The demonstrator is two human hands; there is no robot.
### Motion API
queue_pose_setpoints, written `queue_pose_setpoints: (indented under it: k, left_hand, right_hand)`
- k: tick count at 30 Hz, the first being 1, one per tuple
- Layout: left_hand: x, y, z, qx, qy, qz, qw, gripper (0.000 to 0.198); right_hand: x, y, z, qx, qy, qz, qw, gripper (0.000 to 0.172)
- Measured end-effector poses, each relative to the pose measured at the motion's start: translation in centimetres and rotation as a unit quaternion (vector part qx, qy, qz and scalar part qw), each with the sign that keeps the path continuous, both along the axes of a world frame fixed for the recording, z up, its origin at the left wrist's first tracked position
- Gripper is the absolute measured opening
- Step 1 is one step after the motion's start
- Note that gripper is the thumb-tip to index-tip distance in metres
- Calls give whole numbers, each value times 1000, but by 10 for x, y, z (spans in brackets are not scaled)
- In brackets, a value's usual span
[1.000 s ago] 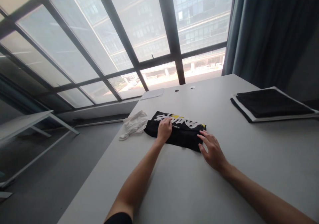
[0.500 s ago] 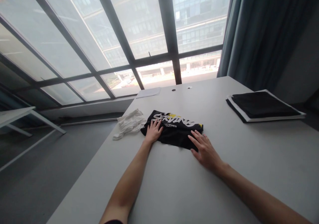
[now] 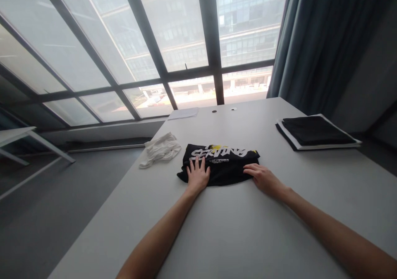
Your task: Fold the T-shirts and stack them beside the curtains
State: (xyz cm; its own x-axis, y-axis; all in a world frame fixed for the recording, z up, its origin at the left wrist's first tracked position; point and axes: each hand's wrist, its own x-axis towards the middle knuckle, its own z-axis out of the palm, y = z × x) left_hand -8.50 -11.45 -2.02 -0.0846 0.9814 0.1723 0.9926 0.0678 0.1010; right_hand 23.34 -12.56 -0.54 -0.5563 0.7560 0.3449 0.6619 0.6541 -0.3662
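Note:
A folded black T-shirt (image 3: pixel 228 173) with white lettering and some yellow print lies on the white table (image 3: pixel 223 233). My left hand (image 3: pixel 197 175) rests flat on the shirt's left part, fingers spread. At the shirt's right edge, my right hand (image 3: pixel 266 181) has its fingers together, closed on the fabric; the thumb is mostly hidden. A crumpled white cloth (image 3: pixel 161 149) lies to the left of the shirt, close to the table's left edge.
On the right of the table is a stack of folded black and white cloth (image 3: pixel 318 132). White sheets (image 3: pixel 182 113) lie at the far left corner, near two round holes in the tabletop. A dark curtain (image 3: pixel 310 43) hangs behind, beside large windows.
The shirt sits slightly nearer and further right, its near edge rounder. My left hand has shifted right and nearer. My right hand's spread fingers have closed on the shirt's edge.

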Motion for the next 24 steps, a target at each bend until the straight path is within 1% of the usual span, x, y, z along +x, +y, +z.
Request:
queue_pose_setpoints:
  k: [3,5,7,9,11,12,13,14,15,16,18,19,21,22,24]
  left_hand:
    - [12,-18,-3,-7,-6,-16,1000,65]
    - [10,-16,-1,-22,-9,-44,999,64]
    - [2,-1,6,-47,-16,-102,994,64]
    - [-7,23,19,-77,-30,-188,979,63]
    - [-11,48,37,-102,-46,-269,957,64]
    - [-10,57,46,-99,-46,-287,952,66]
    - [-7,63,54,-81,-40,-289,953,69]
    - [-1,65,60,-52,-34,-278,959,72]
    - [8,63,64,-16,-32,-253,967,75]
    - [18,58,64,20,-39,-220,974,76]
    - [39,41,56,68,-83,-143,984,74]
    - [50,31,48,64,-115,-109,985,71]
    - [65,14,29,-3,-160,-43,986,71]
    - [70,9,19,-40,-169,-28,984,73]
    - [73,6,3,-79,-164,-26,983,77]
  right_hand:
    - [17,-25,3,-9,-9,-6,1000,51]
    - [19,-48,11,-23,-12,-18,999,43]
    - [13,-69,25,-54,-7,-20,998,28]
    - [4,-82,42,-110,6,15,994,18]
    - [-4,-80,56,-162,40,53,985,19]
    - [-8,-73,61,-166,65,55,982,21]
    - [-11,-63,63,-150,93,42,983,23]
    - [-13,-51,63,-119,118,19,986,24]
    - [-13,-39,61,-85,133,2,987,25]
    - [-13,-26,56,-60,139,-8,988,26]
    - [-12,-5,41,-40,123,10,992,32]
    - [-11,2,32,-40,109,30,993,34]
    - [-13,7,15,-42,78,59,994,39]
    - [-16,5,7,-43,68,56,995,40]
    - [-27,-7,-4,-45,58,13,997,42]
